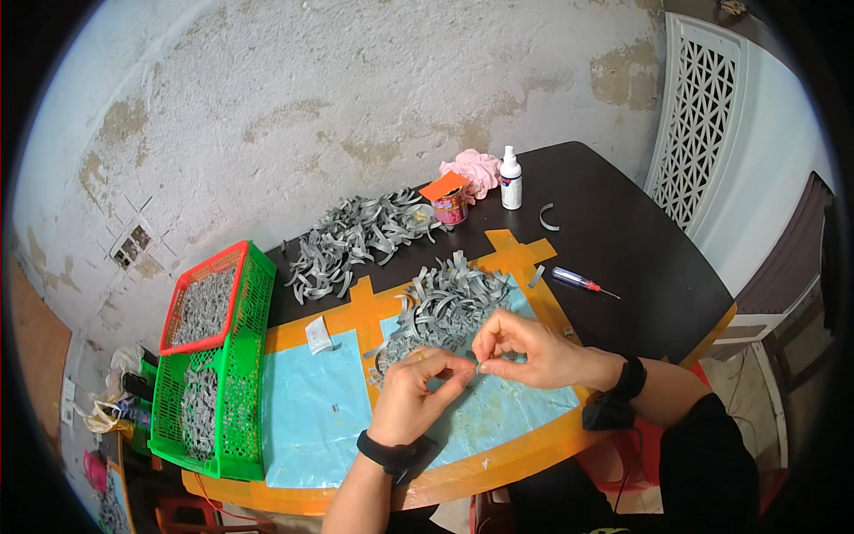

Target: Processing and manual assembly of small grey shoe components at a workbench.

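My left hand [416, 389] and my right hand [534, 353] meet over the blue sheet [311, 405], fingertips pinched together. Between them is a small grey piece [479, 368], mostly covered by the fingers, so its exact shape is hard to make out. Just beyond my hands lies a heap of curved grey strips [454, 298], with small grey bits [422, 336] at its near side. Both wrists wear black bands.
At the left stand a green basket [245, 383] and a red-rimmed basket [233, 307], holding grey pieces. More curved strips [356, 236] lie behind. A tin [450, 210], a pink cloth [476, 171], a white spray bottle [511, 182] and a screwdriver [578, 280] are on the dark table.
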A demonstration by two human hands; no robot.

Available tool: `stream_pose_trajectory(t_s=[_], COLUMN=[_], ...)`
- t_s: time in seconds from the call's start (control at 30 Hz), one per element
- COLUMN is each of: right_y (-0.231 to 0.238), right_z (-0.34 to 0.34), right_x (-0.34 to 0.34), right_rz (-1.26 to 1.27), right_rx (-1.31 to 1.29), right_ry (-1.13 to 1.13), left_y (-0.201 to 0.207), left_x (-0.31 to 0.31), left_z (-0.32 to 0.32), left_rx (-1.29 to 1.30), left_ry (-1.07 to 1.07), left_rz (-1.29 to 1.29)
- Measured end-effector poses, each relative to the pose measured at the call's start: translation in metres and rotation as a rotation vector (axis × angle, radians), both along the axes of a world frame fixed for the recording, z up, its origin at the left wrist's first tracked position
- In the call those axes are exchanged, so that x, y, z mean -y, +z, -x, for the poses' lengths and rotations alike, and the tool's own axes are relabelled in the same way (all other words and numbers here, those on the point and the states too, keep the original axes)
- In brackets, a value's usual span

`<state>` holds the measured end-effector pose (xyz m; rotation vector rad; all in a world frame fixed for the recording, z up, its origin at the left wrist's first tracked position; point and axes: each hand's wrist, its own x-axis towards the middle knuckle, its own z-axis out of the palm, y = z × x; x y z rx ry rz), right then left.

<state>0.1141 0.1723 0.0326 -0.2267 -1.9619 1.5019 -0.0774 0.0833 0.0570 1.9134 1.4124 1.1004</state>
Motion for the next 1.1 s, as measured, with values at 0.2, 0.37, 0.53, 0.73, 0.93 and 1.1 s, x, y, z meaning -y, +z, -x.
stream_pose_trajectory(t_s=[0.2,0.37,0.53,0.73,0.93,1.1], right_y=[-0.001,-0.003,-0.001,-0.006,0.001,0.001], right_z=[0.0,0.001,0.001,0.005,0.005,0.003], right_x=[0.002,0.002,0.003,0.004,0.005,0.005], right_rz=[-0.018,-0.044,-0.124,0.13,0.436,0.493], right_rx=[0.018,0.03,0.038,-0.048,0.047,0.042], right_ry=[-0.055,-0.086,-0.136,-0.082,0.056,0.032], left_y=[-0.001,0.0,-0.001,-0.004,-0.004,-0.003], left_x=[0.002,0.001,0.002,0.002,0.002,0.002], left_z=[-0.008,-0.007,-0.009,-0.012,-0.011,-0.011], left_rx=[0.112,0.069,-0.124,-0.086,-0.1,-0.113], left_ry=[0.068,0.045,0.042,0.072,0.078,0.08], left_rz=[-0.021,-0.046,-0.195,-0.204,-0.252,-0.268])
